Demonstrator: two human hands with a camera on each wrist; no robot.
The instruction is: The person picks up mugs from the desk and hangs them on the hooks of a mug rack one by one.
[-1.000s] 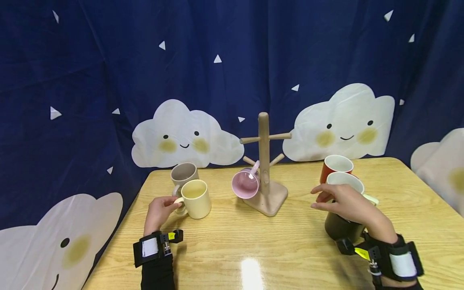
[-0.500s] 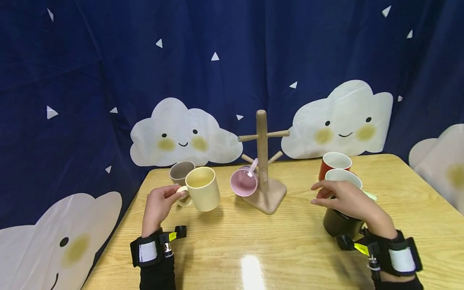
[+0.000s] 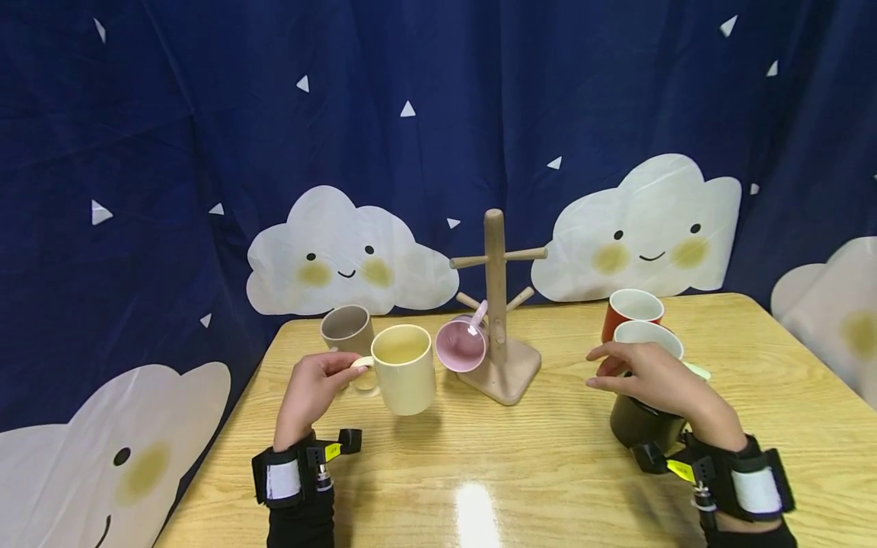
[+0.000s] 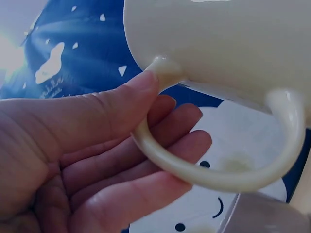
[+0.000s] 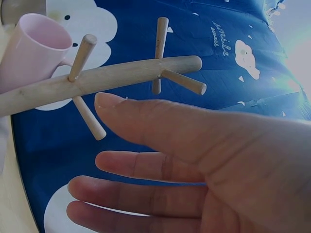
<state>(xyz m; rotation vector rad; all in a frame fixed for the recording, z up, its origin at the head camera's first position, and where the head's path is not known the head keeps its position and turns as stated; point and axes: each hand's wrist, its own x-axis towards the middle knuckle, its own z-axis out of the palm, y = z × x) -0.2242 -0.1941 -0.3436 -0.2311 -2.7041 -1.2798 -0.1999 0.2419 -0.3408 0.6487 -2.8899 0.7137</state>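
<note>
My left hand [image 3: 314, 392] pinches the handle of a cream-yellow mug [image 3: 409, 384], which hangs upright above the table. In the left wrist view, thumb and fingers meet on the upper part of the mug's handle [image 4: 218, 178]. Right of it stands a wooden mug tree [image 3: 496, 304], with a pink mug [image 3: 460, 344] hanging tilted from a lower left peg. My right hand [image 3: 654, 379] hovers over the mugs at the right with fingers extended and nothing between them; the right wrist view shows that gap between thumb [image 5: 146, 119] and fingers.
Behind the cream mug stands a grey-brown mug [image 3: 346, 326]. At the right a red mug [image 3: 633, 306], a white-lined mug with a pale green handle [image 3: 697, 371] and a black mug [image 3: 640, 426] stand in a row, partly covered by my right hand. A dark blue curtain [image 3: 438, 91] backs the wooden table [image 3: 548, 472].
My left hand has lifted the cream mug off the table and carried it right, toward the mug tree. The right hand stays almost still.
</note>
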